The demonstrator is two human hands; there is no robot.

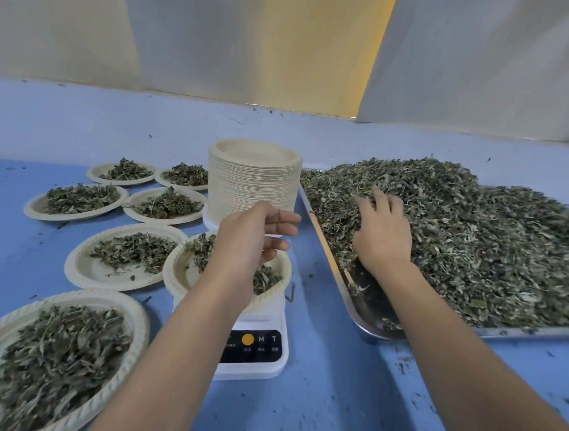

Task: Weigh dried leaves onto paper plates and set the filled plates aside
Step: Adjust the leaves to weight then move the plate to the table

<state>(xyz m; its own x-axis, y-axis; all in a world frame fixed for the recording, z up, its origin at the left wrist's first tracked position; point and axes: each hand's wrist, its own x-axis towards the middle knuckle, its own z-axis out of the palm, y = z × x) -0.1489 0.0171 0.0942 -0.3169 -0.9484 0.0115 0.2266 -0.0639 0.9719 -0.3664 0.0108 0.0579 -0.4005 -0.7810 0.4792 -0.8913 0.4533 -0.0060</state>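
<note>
Six filled plates [85,294] sit aside at lower left. On the scale [252,364], a part-filled plate [171,274] waits under the left hand [251,236], fingers released, seemingly empty. The right hand [382,235] digs its fingers into the leaf heap [476,245] on the tray [368,298], grasp unclear. Behind, a tall plate stack [251,186] suggests much remains.

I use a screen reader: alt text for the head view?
A person's right hand reaches into a heap of dried leaves on a metal tray, while the left hand hovers over a partly filled paper plate on a white scale. Six filled plates lie left of it.
</note>
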